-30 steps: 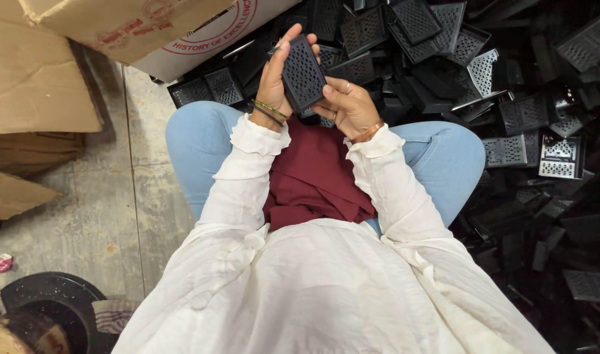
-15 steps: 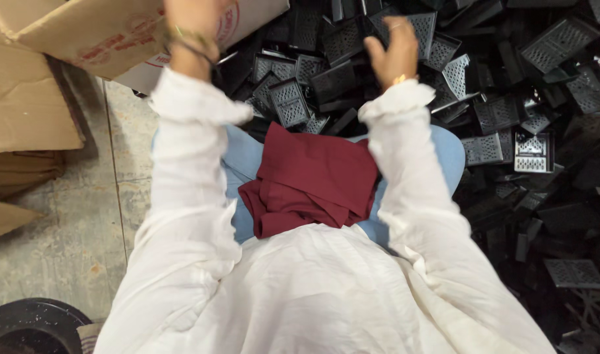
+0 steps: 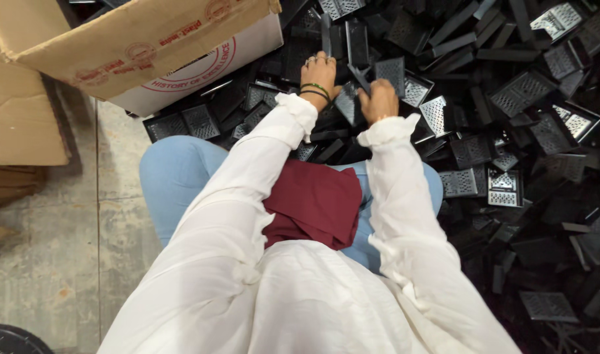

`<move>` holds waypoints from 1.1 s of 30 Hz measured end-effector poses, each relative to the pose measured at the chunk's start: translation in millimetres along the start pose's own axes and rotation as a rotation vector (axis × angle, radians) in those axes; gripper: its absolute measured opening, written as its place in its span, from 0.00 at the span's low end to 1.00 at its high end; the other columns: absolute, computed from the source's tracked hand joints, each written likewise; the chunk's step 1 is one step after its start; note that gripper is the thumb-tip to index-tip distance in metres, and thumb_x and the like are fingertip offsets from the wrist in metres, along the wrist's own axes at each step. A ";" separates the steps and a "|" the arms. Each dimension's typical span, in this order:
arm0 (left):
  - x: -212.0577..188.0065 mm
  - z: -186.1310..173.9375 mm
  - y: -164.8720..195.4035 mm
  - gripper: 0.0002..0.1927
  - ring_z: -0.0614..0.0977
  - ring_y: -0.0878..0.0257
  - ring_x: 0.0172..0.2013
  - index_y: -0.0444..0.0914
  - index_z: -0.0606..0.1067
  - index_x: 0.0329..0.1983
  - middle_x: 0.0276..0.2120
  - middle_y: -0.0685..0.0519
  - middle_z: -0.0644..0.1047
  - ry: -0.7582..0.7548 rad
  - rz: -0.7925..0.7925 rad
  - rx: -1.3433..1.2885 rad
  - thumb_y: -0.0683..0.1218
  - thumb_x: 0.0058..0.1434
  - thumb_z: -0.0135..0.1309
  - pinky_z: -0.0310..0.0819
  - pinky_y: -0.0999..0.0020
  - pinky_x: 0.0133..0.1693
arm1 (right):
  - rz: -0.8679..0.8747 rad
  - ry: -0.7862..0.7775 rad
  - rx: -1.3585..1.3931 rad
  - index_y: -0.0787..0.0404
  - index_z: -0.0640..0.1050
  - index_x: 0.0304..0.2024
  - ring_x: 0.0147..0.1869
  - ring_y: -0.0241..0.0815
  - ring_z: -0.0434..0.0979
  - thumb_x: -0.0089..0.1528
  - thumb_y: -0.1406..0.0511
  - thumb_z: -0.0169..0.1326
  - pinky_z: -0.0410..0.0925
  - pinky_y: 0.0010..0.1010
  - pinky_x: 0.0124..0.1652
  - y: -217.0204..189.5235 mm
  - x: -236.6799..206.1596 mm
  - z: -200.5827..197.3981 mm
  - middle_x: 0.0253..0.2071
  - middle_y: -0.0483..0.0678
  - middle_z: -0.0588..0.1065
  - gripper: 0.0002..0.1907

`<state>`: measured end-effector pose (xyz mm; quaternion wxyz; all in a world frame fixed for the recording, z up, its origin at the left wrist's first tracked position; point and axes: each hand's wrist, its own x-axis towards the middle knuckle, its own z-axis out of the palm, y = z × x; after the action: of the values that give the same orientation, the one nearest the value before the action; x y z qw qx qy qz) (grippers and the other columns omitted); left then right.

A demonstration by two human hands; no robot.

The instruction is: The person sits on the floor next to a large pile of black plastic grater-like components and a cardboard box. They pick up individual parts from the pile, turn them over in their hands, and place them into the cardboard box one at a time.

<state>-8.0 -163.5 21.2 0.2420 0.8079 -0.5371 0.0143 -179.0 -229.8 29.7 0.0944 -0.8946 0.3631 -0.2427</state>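
A large pile of black grated plastic parts (image 3: 510,98) covers the floor in front of my knees and to the right. My left hand (image 3: 318,71), with bangles at the wrist, lies palm down on the pile just below an upright black part (image 3: 326,33); its fingers are bent, and whether they grip anything is hidden. My right hand (image 3: 378,98) is closed around the lower edge of a black grated part (image 3: 388,71) that stands tilted above the heap. The hands are about a hand's width apart.
An open cardboard box (image 3: 136,46) leans over the pile at the upper left. Flattened cardboard (image 3: 18,124) lies on the concrete floor (image 3: 57,262) to the left. A dark red cloth (image 3: 313,203) rests on my lap over blue trousers.
A second ago both hands held one black grated part close to my chest. The arms then swung up and forward, and now both hands are down on the pile.
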 end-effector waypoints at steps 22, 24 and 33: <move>-155.3 -59.5 -78.3 0.27 0.79 0.60 0.50 0.45 0.60 0.70 0.51 0.50 0.75 0.012 -0.516 -2.133 0.53 0.71 0.50 0.77 0.63 0.52 | 0.022 -0.199 0.955 0.63 0.69 0.71 0.64 0.41 0.75 0.72 0.71 0.56 0.71 0.31 0.60 -131.5 -96.8 65.3 0.63 0.54 0.72 0.25; -152.4 -46.7 -83.3 0.30 0.79 0.60 0.48 0.44 0.62 0.70 0.50 0.50 0.76 0.094 -0.481 -2.005 0.62 0.72 0.45 0.77 0.63 0.52 | 0.137 -0.274 1.138 0.66 0.67 0.69 0.62 0.40 0.76 0.69 0.68 0.58 0.71 0.29 0.58 -137.5 -99.3 65.6 0.60 0.53 0.73 0.27; -148.1 0.8 -94.0 0.32 0.73 0.62 0.56 0.37 0.69 0.62 0.55 0.50 0.71 0.217 -0.566 -1.572 0.66 0.75 0.35 0.66 0.67 0.61 | 0.314 -0.302 1.296 0.71 0.70 0.65 0.58 0.39 0.76 0.61 0.69 0.66 0.71 0.30 0.58 -141.2 -95.8 48.3 0.56 0.51 0.76 0.32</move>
<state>11.5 -7.5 -56.7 0.7786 0.5028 -0.1417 -0.3476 -128.8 -62.1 1.6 0.6948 -0.6180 0.2529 -0.2671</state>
